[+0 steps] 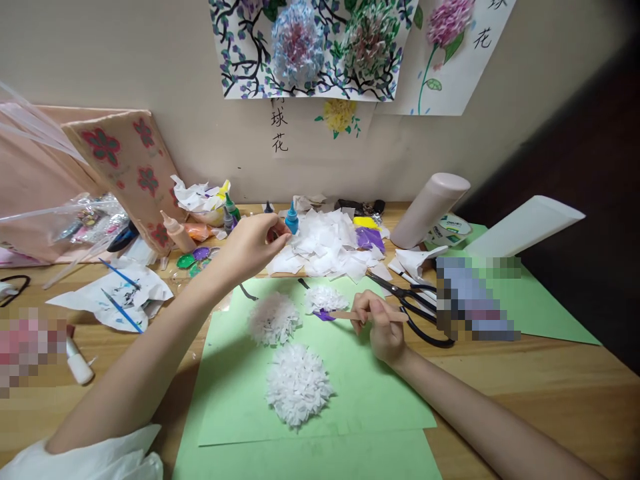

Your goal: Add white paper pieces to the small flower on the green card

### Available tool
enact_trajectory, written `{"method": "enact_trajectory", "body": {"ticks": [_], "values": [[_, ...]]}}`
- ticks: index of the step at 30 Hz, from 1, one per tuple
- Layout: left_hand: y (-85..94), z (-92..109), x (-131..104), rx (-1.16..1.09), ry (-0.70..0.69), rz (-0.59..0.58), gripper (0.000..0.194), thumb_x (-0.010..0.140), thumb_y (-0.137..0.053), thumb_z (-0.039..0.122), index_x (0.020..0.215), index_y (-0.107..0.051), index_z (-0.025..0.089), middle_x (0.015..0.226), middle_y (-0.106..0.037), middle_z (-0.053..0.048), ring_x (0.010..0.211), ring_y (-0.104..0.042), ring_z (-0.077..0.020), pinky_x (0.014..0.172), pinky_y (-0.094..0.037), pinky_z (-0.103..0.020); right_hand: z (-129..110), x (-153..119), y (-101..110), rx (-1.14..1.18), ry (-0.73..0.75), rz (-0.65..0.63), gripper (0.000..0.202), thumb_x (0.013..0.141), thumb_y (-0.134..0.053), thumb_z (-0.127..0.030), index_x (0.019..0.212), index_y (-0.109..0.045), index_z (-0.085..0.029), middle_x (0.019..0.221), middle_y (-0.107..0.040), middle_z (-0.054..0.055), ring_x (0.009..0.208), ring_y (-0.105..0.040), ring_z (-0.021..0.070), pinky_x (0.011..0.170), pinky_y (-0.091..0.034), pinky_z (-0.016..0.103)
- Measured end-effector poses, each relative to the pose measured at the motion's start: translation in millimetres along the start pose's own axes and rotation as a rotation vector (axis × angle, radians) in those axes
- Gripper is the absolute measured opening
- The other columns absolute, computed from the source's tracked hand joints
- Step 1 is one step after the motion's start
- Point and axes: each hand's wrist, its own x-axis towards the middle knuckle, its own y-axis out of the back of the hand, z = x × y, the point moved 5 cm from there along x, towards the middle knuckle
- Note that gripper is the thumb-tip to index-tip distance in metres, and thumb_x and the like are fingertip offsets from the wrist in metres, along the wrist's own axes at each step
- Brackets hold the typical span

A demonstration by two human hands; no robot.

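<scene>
My right hand (379, 325) pinches a flat wooden craft stick (345, 315). At the stick's left end is something purple (324, 315), beside the rear white paper pompom flower (327, 299); whether it is paint or paper I cannot tell. Two more white pompom flowers, one at the left (275, 319) and one in front (299, 387), sit on the green paper sheet (235, 407). Above the sheet's far edge, my left hand (263, 239) has its fingers curled together next to a blue squeeze bottle (292, 219) and a heap of white paper squares (325, 237). What its fingertips hold is hidden.
Black-handled scissors (407, 293) lie right of my right hand. Behind them stand a pinkish bottle (430, 210) and a white tube (525, 227). At the left are paint lids (186, 261), blue brushes (123, 310) on paper and a flowered box (130, 167). Flower pictures (305, 87) hang on the wall.
</scene>
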Motion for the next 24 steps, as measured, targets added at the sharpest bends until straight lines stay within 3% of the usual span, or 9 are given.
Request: {"method": "enact_trajectory", "body": {"ticks": [4, 6, 9, 13, 24], "values": [[-5.2, 16.5, -9.0, -0.217, -0.045, -0.258, 0.021, 0.082, -0.048, 0.035, 0.08, -0.06, 0.018, 0.077, -0.064, -0.001, 0.064, -0.052, -0.0103, 0.055, -0.037, -0.022, 2.3, 2.5, -0.6, 0.026, -0.085, 0.001, 0.04, 0.094, -0.027, -0.039, 0.062, -0.041, -0.02, 0.048, -0.042, -0.004, 0.043, -0.038, 0.0097, 0.046, -0.03, 0.025], [-22.1, 27.5, -16.5, -0.281, -0.117, -0.467, 0.02, 0.081, -0.049, 0.034, 0.083, -0.061, 0.018, 0.083, -0.066, -0.001, 0.07, -0.054, -0.0106, 0.059, -0.039, -0.022, 2.1, 4.0, -2.2, 0.003, -0.117, -0.019, 0.04, 0.094, -0.027, -0.039, 0.063, -0.042, -0.02, 0.049, -0.044, -0.004, 0.045, -0.04, 0.0097, 0.048, -0.032, 0.024], [-50.4, 37.9, -26.4, -0.215, -0.202, -0.614, 0.018, 0.08, -0.047, 0.027, 0.085, -0.062, 0.018, 0.085, -0.067, -0.001, 0.072, -0.056, -0.0111, 0.062, -0.04, -0.022, 1.9, 6.2, -1.7, -0.022, -0.142, 0.008, 0.039, 0.095, -0.027, -0.039, 0.064, -0.042, -0.02, 0.05, -0.046, -0.004, 0.047, -0.042, 0.0096, 0.049, -0.033, 0.024], [-74.8, 43.1, -32.8, -0.161, -0.239, -0.64, 0.017, 0.078, -0.047, 0.024, 0.082, -0.063, 0.019, 0.078, -0.067, -0.001, 0.064, -0.055, -0.0107, 0.057, -0.038, -0.022, 3.0, 8.1, 0.0, -0.038, -0.154, 0.063, 0.038, 0.095, -0.027, -0.039, 0.066, -0.041, -0.02, 0.05, -0.046, -0.004, 0.047, -0.044, 0.0095, 0.05, -0.034, 0.023], [-87.5, 46.6, -35.1, 0.068, -0.258, -0.467, 0.019, 0.081, -0.044, 0.02, 0.078, -0.062, 0.017, 0.077, -0.067, -0.005, 0.068, -0.055, -0.0164, 0.058, -0.034, -0.027, -5.5, -2.5, 11.4, 0.017, 0.03, 0.195, 0.042, 0.093, -0.026, -0.038, 0.058, -0.04, -0.021, 0.045, -0.037, -0.005, 0.038, -0.036, 0.0089, 0.042, -0.027, 0.025]]}}
